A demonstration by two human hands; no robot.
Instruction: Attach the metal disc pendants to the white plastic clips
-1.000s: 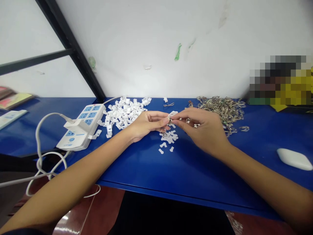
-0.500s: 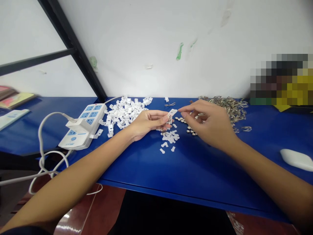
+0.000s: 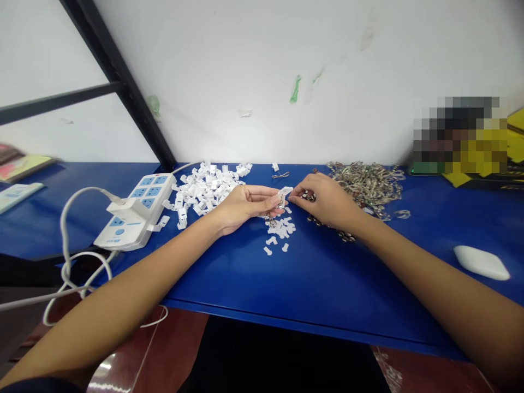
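Note:
A small white plastic piece (image 3: pixel 285 191) with a bit of metal is pinched between the thumb and fingers of my left hand (image 3: pixel 249 206). Close on its right, my right hand (image 3: pixel 327 201) has its thumb and forefinger pressed together near the piece; whatever they hold is too small to make out. Flat white cut pieces (image 3: pixel 282 226) lie below my left fingertips. Small round discs (image 3: pixel 310 196) are partly hidden by my right hand. A heap of white plastic parts (image 3: pixel 208 185) lies behind my left hand, and a pile of metal clips (image 3: pixel 368 183) behind my right.
On the left a white power strip (image 3: pixel 141 207) with a plug and looped cable rests on the blue table (image 3: pixel 245 281). A white rounded case (image 3: pixel 482 262) lies at the right. A white wall rises behind, with a black frame post (image 3: pixel 135 109) at the left.
My right hand has dropped slightly and its fingers have closed together beside the white piece. The view has shifted a little. My left hand keeps its hold.

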